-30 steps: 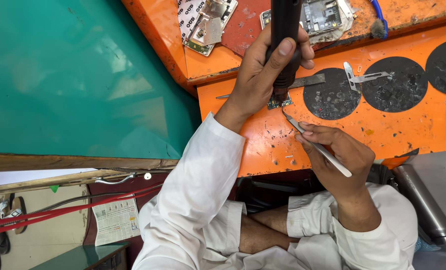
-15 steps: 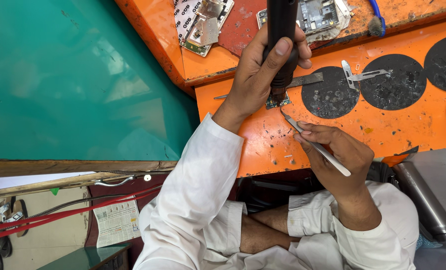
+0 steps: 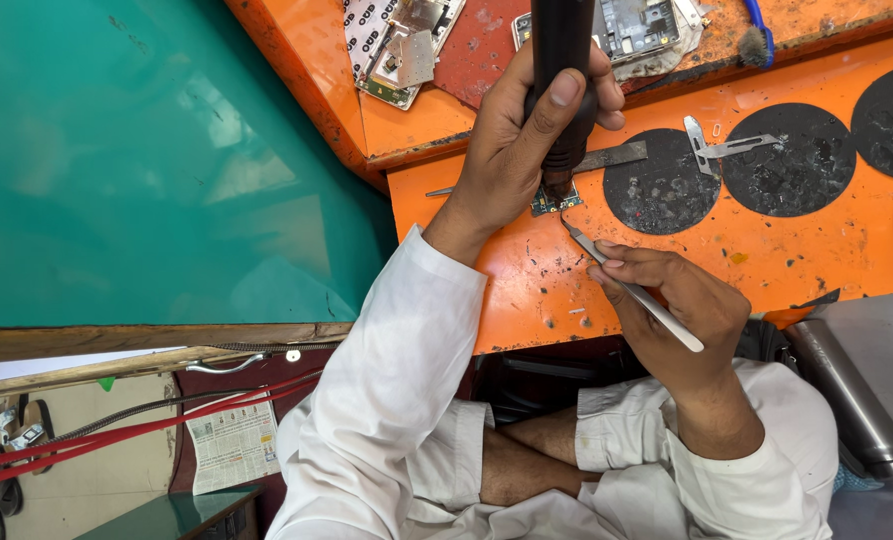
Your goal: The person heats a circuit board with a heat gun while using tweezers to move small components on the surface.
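Nearest to me, my right hand (image 3: 682,310) pinches a pair of slim metal tweezers (image 3: 632,290), fingers closed around the shaft, with the tip angled up toward a small green circuit board (image 3: 552,200) that lies flat on the orange counter (image 3: 767,250). Just beyond, my left hand (image 3: 522,140) is wrapped tight around the black handle of a hot-air tool (image 3: 564,80), held upright with its nozzle pointing down right over that little board. The two hands sit close together but do not touch.

Past the board, round black pads (image 3: 662,185) lie on the counter, and a pair of bent metal tweezers (image 3: 722,145) rests across two of them. Farther up, on the raised ledge, sit an opened phone frame (image 3: 647,30), a loose circuit board with a metal shield (image 3: 402,50) and a blue-handled brush (image 3: 757,35).
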